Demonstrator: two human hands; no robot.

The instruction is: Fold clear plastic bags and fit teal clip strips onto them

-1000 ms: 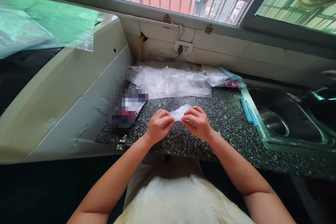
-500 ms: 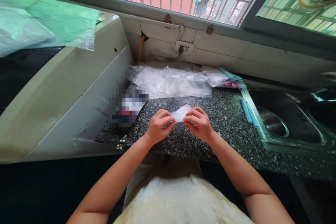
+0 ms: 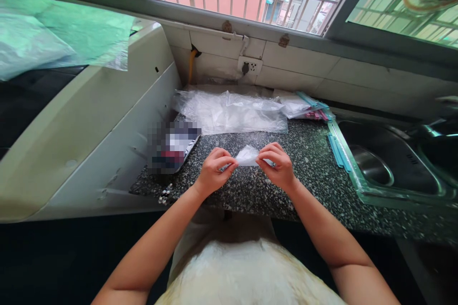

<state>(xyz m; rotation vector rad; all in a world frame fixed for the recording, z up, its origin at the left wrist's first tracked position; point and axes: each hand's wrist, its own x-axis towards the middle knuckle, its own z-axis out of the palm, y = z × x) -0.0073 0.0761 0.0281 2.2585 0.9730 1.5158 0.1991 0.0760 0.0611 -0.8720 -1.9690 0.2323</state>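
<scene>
A small clear plastic bag (image 3: 247, 156) is stretched between my two hands above the dark speckled countertop. My left hand (image 3: 217, 170) pinches its left end between thumb and fingers. At the other end, my right hand (image 3: 278, 166) has a similar pinch on the plastic. Behind them lies a spread of larger clear plastic bags (image 3: 246, 113). Blue and pink sealing clips (image 3: 318, 107) rest at the right end of that spread. To the left of my left hand is a package with a blurred-out print (image 3: 177, 145).
A sink (image 3: 386, 157) is set into the countertop (image 3: 307, 171) on the right, with blue clips (image 3: 338, 152) by its left edge. A large pale appliance (image 3: 118, 105) bounds the left side, green plastic sheeting (image 3: 89, 28) on top. A tiled wall with a socket (image 3: 249, 66) stands behind.
My right hand has shifted slightly right, so the gap between my hands is wider. More of the small plastic bag shows between them, its upper edge now peaked.
</scene>
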